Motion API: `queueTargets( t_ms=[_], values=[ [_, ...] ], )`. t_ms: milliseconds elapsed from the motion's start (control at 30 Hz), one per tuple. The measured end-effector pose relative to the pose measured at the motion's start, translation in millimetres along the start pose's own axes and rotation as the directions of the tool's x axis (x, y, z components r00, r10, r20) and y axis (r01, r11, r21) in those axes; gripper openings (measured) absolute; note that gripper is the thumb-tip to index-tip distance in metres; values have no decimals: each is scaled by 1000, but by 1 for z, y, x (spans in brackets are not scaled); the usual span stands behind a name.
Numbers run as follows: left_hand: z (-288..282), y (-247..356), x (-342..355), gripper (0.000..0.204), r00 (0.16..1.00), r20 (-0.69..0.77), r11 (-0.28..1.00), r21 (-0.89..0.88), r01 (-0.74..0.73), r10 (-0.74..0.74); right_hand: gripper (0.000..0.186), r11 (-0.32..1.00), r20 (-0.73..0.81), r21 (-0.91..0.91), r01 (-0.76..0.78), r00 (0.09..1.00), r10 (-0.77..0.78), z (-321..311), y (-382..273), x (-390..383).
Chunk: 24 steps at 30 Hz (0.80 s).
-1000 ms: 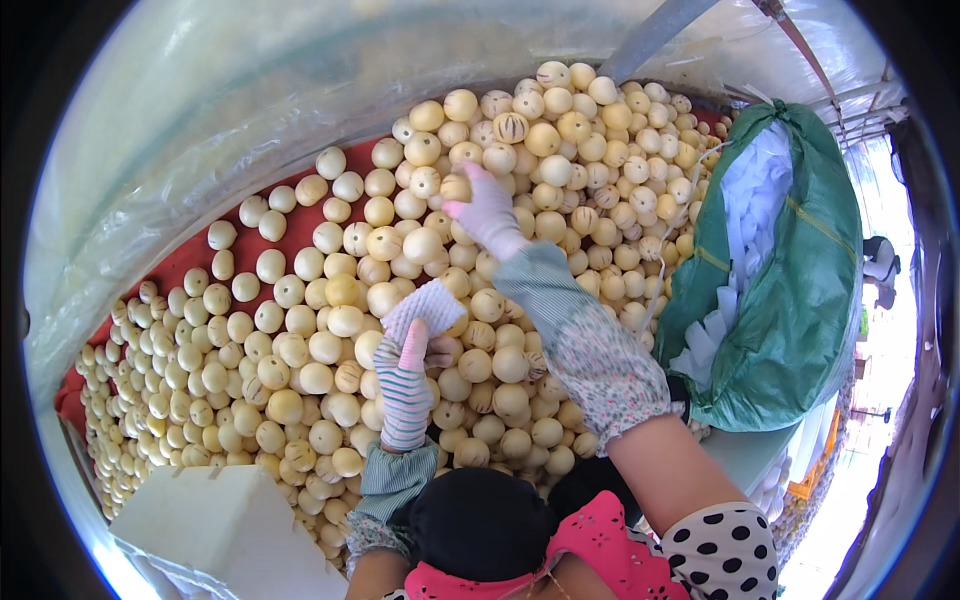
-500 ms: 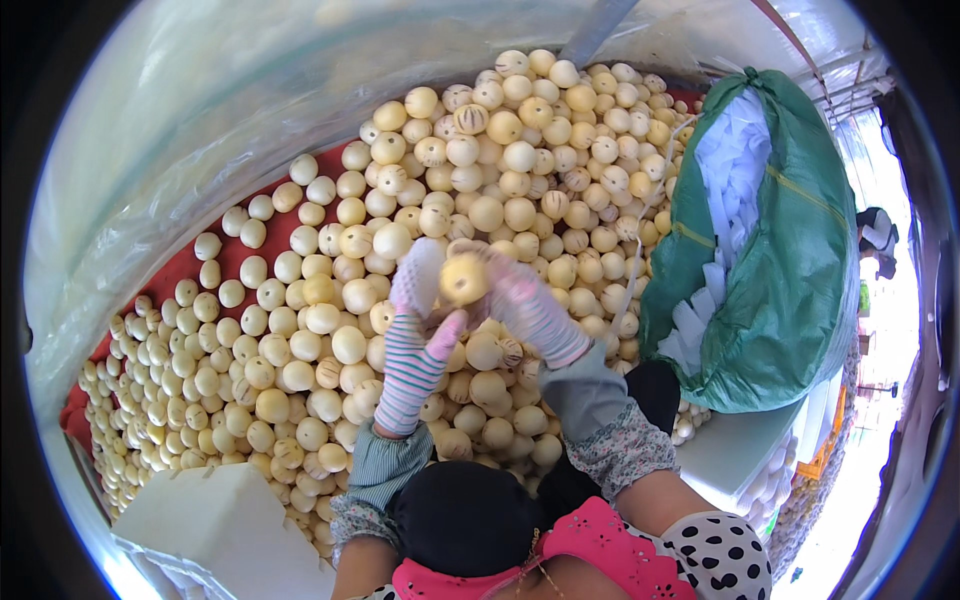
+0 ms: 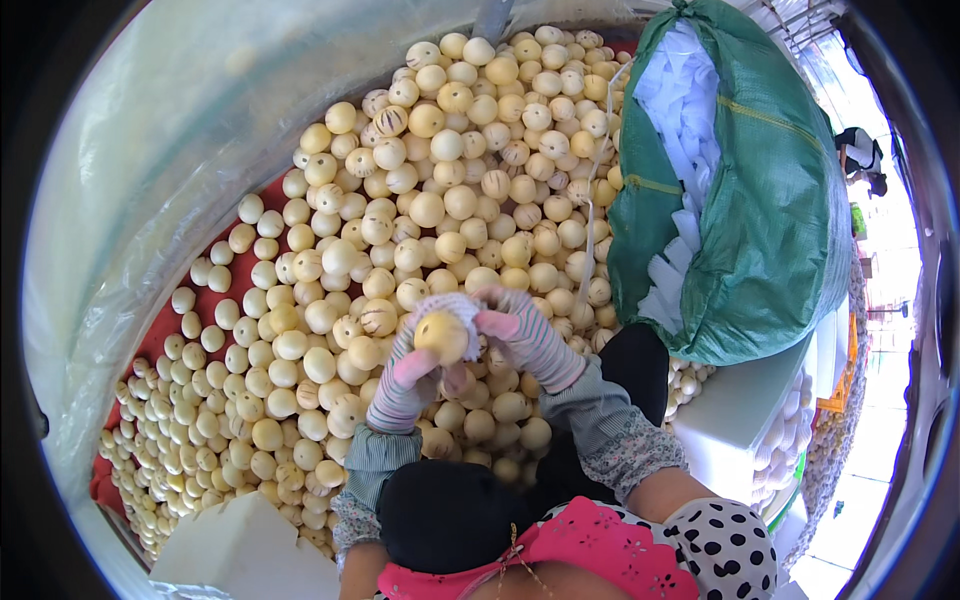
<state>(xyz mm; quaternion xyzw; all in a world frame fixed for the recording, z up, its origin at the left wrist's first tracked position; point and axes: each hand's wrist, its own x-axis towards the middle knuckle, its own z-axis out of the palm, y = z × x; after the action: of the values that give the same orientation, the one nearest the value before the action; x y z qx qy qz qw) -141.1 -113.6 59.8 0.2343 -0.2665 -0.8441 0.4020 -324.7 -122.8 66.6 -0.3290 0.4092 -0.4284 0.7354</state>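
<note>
Wearing striped gloves with bare fingertips, my left hand (image 3: 402, 376) grips a round, pale yellow pepino melon (image 3: 441, 338). A white foam net sleeve (image 3: 462, 306) wraps the melon's far and right sides, while its near face shows bare. My right hand (image 3: 522, 334) pinches the sleeve's right edge between thumb and fingers. Beneath and around both hands spreads a big heap of loose pepino melons (image 3: 460, 202), some with purple-brown stripes. Part of the left fingers is hidden behind the melon.
At the right, a green woven sack (image 3: 770, 190) gapes open on many white foam sleeves (image 3: 684, 110). White foam boxes stand at lower left (image 3: 240, 550) and lower right (image 3: 735, 405). Red sheeting (image 3: 222, 296) shows under the heap. Clear plastic film (image 3: 200, 120) walls the left. Another person (image 3: 860, 155) is far right.
The melon, earlier between both hands beside the foam sleeve on my left hand, is now partly inside the sleeve. My right hand has shifted to the sleeve's edge. The view has also moved.
</note>
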Motion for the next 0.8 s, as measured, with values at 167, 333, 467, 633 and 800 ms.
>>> queueTargets(
  t_ms=[167, 333, 467, 633, 800],
  values=[
    [19, -17, 21, 67, 857, -203, 764, 580, -284, 473, 23, 482, -67, -816, 319, 777, -627, 18, -3, -10],
    [10, -17, 29, 97, 863, -31, 789, 424, -445, 504, 25, 887, -41, -440, 141, 983, -177, 13, -27, -17],
    [11, -27, 30, 93, 963, -252, 991, 112, -71, 98, 20, 49, -70, -997, -51, 797, -600, -94, -67, -23],
    [5, -17, 33, 56, 910, -412, 865, -472, -167, -48, 28, -224, -457, -541, -811, 507, -731, -284, -132, -22],
    [-12, -16, 32, 46, 912, -382, 695, -697, -179, -148, 27, -283, -569, -510, -812, 566, -597, -357, -137, -46]
  ],
)
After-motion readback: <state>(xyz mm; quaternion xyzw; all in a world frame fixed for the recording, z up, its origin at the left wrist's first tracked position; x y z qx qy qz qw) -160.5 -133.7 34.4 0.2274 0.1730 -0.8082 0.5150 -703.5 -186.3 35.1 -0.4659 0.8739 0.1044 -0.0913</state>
